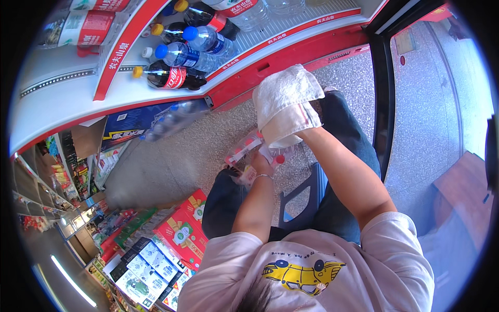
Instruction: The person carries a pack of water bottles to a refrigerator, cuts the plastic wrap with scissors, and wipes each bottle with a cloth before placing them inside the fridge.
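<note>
A white cloth towel point(288, 97) with thin dark and red stripes covers my right hand point(298, 134); only the wrist shows, and the fingers are hidden beneath the cloth. Just below and left of it, my left hand point(262, 163) is at a plastic-wrapped pack of clear bottles with red caps point(243, 147), between my knees. Part of the left hand's fingers is hidden by the film and bottles, so its grip cannot be made out. A red cap point(280, 159) shows right of that hand.
An open display cooler's shelf point(249, 50) holds cola bottles point(171, 76) and water bottles point(187, 56). A black door frame point(384, 105) stands at right. Under me is a blue-grey plastic stool point(321, 187). Red gift boxes point(183, 230) and wrapped bottles point(175, 119) sit at left.
</note>
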A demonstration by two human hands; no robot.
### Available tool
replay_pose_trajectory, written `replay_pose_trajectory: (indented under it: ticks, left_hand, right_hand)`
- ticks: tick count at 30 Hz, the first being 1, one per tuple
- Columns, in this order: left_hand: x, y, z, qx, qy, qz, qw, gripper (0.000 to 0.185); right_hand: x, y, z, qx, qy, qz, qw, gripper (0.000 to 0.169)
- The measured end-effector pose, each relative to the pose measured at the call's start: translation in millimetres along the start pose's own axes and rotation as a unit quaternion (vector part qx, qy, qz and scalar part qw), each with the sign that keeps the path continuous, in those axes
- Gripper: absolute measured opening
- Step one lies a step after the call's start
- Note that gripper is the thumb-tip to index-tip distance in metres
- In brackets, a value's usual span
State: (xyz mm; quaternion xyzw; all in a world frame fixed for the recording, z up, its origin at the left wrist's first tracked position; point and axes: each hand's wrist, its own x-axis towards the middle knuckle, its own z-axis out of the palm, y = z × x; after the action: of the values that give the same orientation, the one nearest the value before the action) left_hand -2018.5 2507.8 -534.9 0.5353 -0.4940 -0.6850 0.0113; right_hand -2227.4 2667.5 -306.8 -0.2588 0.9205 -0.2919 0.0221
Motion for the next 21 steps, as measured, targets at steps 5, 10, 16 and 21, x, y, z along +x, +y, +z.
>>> replay_pose_trajectory:
  ticks: [5, 10, 16, 21]
  left_hand:
    - [23, -16, -52, 0.478, 0.023, 0.247, 0.843, 0.017]
    - [-104, 76, 1, 0.562, -0.006, 0.395, 0.727, 0.010]
    - [-235, 162, -71, 0.372, -0.034, 0.538, 0.756, 0.016]
    - [-330, 191, -118, 0.221, -0.004, 0.621, 0.751, 0.018]
  right_hand:
    - [21, -34, -21, 0.060, -0.082, 0.086, 0.991, 0.032]
    - [-13, -22, -14, 0.095, -0.166, 0.066, 0.979, 0.038]
    - [-60, -43, -12, 0.261, -0.326, 0.044, 0.907, 0.046]
    - [-114, -99, -13, 0.283, -0.217, -0.056, 0.933, 0.052]
